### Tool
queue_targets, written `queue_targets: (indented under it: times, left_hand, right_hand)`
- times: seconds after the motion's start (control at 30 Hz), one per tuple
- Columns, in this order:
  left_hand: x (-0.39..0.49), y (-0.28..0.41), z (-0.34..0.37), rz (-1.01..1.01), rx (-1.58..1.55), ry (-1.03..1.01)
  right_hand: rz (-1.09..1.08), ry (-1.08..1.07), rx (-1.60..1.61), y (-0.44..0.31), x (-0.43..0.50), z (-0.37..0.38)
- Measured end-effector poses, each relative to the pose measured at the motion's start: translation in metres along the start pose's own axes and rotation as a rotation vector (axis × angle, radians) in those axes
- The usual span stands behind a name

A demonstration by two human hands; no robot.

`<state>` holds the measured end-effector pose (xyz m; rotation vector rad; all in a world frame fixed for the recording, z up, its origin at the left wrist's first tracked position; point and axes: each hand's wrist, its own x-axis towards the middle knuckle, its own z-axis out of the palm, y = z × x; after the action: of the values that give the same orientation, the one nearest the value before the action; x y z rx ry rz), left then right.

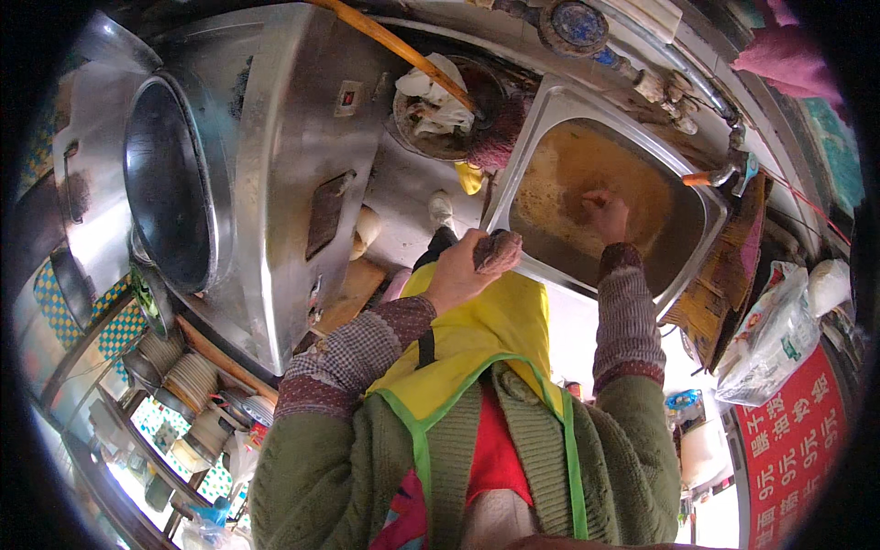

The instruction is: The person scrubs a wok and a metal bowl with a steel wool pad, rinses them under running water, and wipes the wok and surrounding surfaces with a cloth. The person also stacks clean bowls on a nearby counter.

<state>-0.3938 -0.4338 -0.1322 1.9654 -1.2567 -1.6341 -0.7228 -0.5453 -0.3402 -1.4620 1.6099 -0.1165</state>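
My left hand point(460, 269) is closed around a reddish-brown lump point(500, 251), just outside the near left corner of the sink. What the lump is I cannot tell; it could be a folded rag or a root vegetable. My right hand point(608, 214) is over the stainless steel sink point(622, 103), at or just above murky brown water point(584, 161) with patches of foam. Its fingers are curled inward, and whether they hold anything is not clear. Patterned oversleeves cover both forearms, and a yellow apron point(481, 323) with green trim hangs below them.
A tap point(722, 175) with an orange spout reaches over the sink's right side. A steel stove cabinet point(289, 151) with a large wok point(168, 185) stands left. Behind are a bin point(433, 141) with white plastic and a slanting wooden pole point(392, 45). Cardboard point(722, 275) leans right.
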Motion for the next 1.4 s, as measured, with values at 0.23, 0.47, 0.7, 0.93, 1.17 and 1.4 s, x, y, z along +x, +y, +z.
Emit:
queue_targets:
  times: [0.23,0.47,0.7,0.93,1.17,1.4]
  left_hand:
    - [-0.003,-0.014,-0.008,0.117,0.043,0.120]
    - [0.008,-0.008,-0.027,0.146,-0.115,0.197]
    - [-0.004,0.026,-0.081,0.187,-0.660,0.193]
    - [-0.056,-0.013,-0.145,0.169,-0.917,0.720]
    - [-0.155,-0.072,-0.201,0.106,-1.047,0.873]
    - [-0.236,-0.143,-0.230,-0.042,-1.004,0.933]
  right_hand:
    - [-0.396,-0.119,0.649,-0.197,-0.057,-0.001]
    - [-0.696,0.100,0.129,-0.308,-0.042,0.024]
    - [-0.114,-0.730,0.779,-0.299,-0.079,-0.011]
    - [0.045,-0.880,0.637,-0.396,-0.094,-0.020]
    - [-0.555,-0.473,0.680,-0.536,-0.036,0.008]
    - [-1.159,0.285,-0.281,-0.597,0.015,0.137]
